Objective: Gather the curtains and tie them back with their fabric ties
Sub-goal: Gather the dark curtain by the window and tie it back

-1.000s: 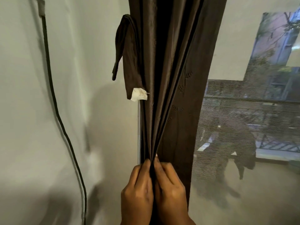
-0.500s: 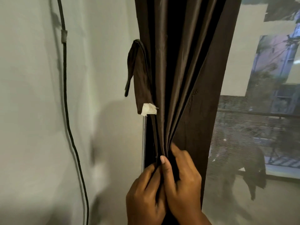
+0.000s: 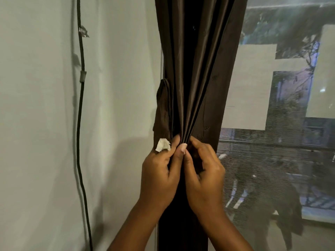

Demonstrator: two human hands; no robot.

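curtain (image 3: pixel 195 73) bunched into pleats, left hand (image 3: pixel 159 171) and right hand (image 3: pixel 203 173) both pinching its folds, fabric tie (image 3: pixel 163 113) hanging beside

Dark brown curtain (image 3: pixel 195 73) of smooth cloth with a faint sheen, matt fabric tie (image 3: pixel 163 113) just left of it — frayed white tag (image 3: pixel 163 144) at its lower end, matt painted wall (image 3: pixel 39 124), black cable (image 3: pixel 79 124) — dull, rubbery.

Dim, soft shadows, wide-angle edge bending
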